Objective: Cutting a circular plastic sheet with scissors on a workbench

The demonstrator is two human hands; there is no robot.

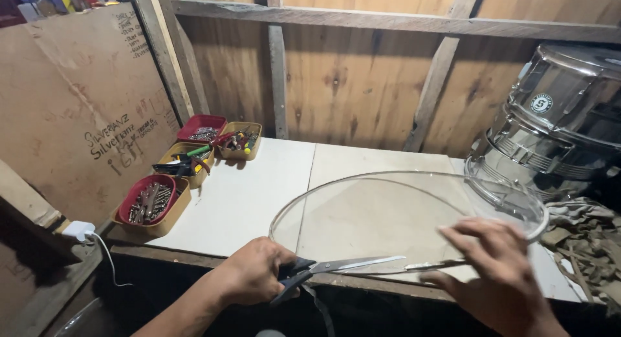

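My left hand [255, 272] grips the dark handles of a pair of scissors [339, 267], whose long steel blades lie along the near edge of a clear round plastic sheet [388, 214]. A thin trimmed strip [321, 311] dangles below the scissors. My right hand [495, 272], blurred, rests on the right side of the sheet with fingers spread, holding it over the white tabletop [246, 195].
Several small trays of screws and tools [152, 204] line the table's left edge below a cardboard panel [71, 110]. Stacked shiny steel drums [556, 117] stand at the right, with scrap pieces [585, 237] beside them. A white charger [79, 230] lies at the left. Wooden wall behind.
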